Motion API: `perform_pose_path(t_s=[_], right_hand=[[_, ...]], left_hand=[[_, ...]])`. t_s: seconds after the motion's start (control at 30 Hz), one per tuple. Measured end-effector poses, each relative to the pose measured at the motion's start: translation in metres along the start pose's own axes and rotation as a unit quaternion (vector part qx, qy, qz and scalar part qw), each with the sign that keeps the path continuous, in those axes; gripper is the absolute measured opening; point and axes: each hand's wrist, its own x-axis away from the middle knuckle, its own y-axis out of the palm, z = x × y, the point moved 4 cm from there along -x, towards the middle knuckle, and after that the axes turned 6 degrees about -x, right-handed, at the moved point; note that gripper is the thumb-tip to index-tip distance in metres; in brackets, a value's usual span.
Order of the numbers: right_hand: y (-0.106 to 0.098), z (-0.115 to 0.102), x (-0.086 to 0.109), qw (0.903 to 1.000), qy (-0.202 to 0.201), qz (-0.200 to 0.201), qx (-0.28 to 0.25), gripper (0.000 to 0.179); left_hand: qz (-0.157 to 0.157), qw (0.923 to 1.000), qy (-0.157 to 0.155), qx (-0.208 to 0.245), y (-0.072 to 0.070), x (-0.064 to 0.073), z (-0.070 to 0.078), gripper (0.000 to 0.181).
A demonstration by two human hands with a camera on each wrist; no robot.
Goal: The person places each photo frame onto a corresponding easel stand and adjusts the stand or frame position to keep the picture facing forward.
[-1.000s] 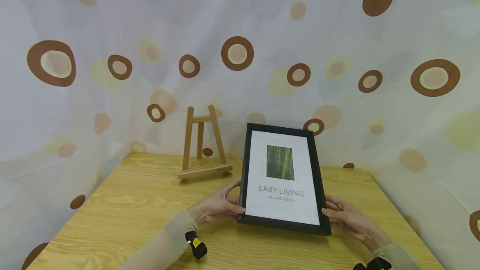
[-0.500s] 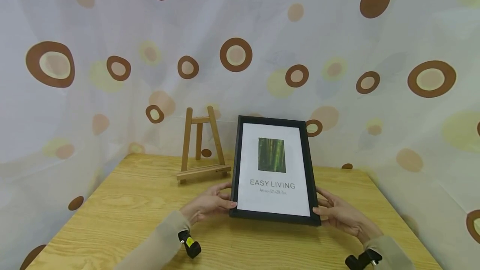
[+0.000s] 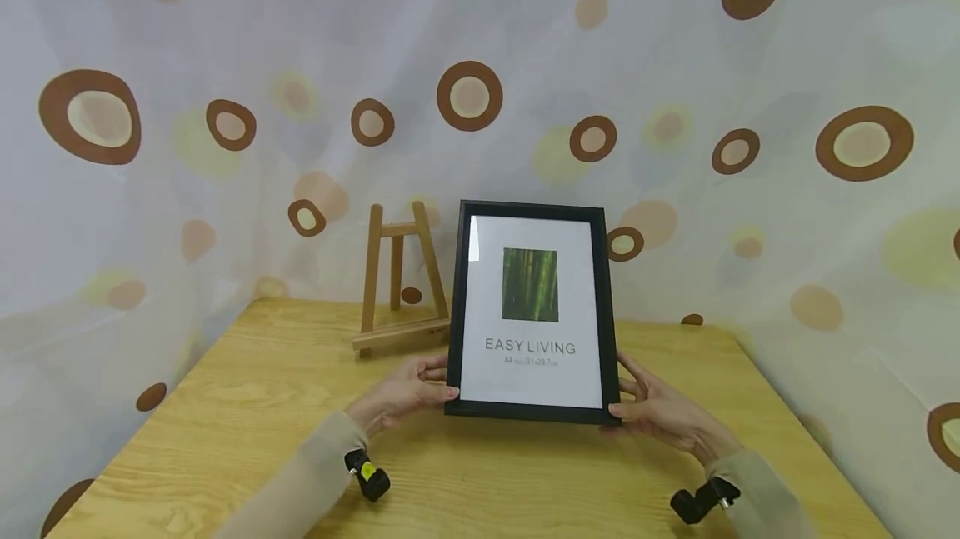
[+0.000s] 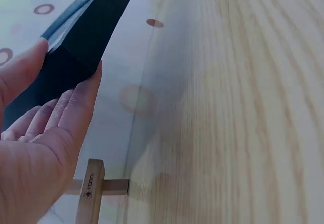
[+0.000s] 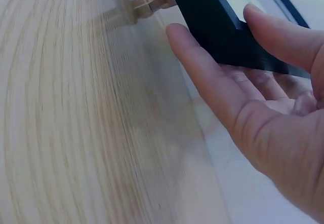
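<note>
A black picture frame (image 3: 531, 412) with a white insert reading "EASY LIVING" and a small green forest picture is held up, leaning back slightly. My left hand (image 3: 405, 393) grips its lower left corner, thumb on the front and fingers behind. At the lower right corner my right hand (image 3: 667, 414) pinches it the same way. Both wrist views show the frame's dark underside raised above the wooden table (image 4: 238, 107). Just left of the frame stands a small wooden easel (image 3: 372, 272), its ledge partly covered by the frame at the right end.
Behind the table hangs a white curtain (image 3: 660, 39) with brown and yellow circles, which also runs along both sides. The wood-grain table top (image 3: 247, 406) extends around the hands. Black wrist cameras (image 3: 367, 475) are strapped over the sleeves.
Both hands have carried the picture frame left and upward, closer to the easel, and it now stands straighter. The easel has stayed in place.
</note>
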Motion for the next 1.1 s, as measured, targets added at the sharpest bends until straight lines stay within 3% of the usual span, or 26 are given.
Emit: perform_pose_path(t_s=[0.13,0.33,0.63,0.77,1.1], right_hand=[[0.003,0.001,-0.01,0.9997,-0.013,0.013,0.014,0.098],[0.009,0.006,-0.029,0.9989,-0.02,0.03,0.032,0.095],[0.016,0.009,-0.052,0.9957,-0.024,0.067,0.06,0.091],[0.02,0.005,-0.063,0.9935,-0.034,0.074,0.081,0.091],[0.031,-0.001,-0.081,0.9939,-0.04,0.061,0.082,0.089]], left_hand=[[0.021,0.9996,0.004,-0.017,-0.01,0.003,-0.001,0.073],[0.07,0.9958,-0.022,-0.054,-0.028,0.013,-0.011,0.08],[0.083,0.9919,-0.005,-0.096,-0.047,0.023,-0.006,0.08],[0.103,0.9879,0.01,-0.116,-0.056,0.026,-0.003,0.081],[0.124,0.9822,0.017,-0.14,-0.071,0.031,0.004,0.076]])
